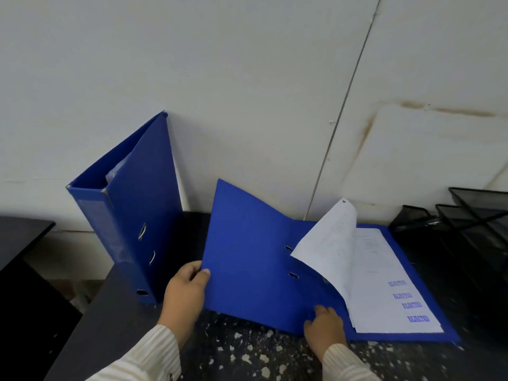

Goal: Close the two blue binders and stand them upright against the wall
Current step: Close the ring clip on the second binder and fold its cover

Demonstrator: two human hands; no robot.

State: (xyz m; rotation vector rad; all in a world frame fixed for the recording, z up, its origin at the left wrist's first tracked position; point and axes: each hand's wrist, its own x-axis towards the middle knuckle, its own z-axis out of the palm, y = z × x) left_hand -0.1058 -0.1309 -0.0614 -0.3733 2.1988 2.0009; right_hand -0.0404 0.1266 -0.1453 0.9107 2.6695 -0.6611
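One blue binder (132, 215) is seen closed and upright on the worktop (247, 353), leaned against the wall (220, 64), spine toward the camera, sheets visible inside at the top. The second binder (255, 259) lies open on the worktop, just right of the first, its far edge near the wall. Its front cover is raised and tilted, partway over. The cover's lower left corner is pinched by the left hand (187, 292), thumb on the outer face, fingers behind; grip clenched on the cover. The right hand (324, 328) is placed at the binder's near edge by the spine fold, fingers curled on the blue card; whether it is grasped or only pressed cannot be told. A loose sheet (327, 243) is lifted and curled over the paper stack (390, 287), which lies flat on the back cover with blue stamps repeated down its right side. Black mesh trays (472, 215) are seen at far right, against the wall. Striped sleeves are worn on both arms.
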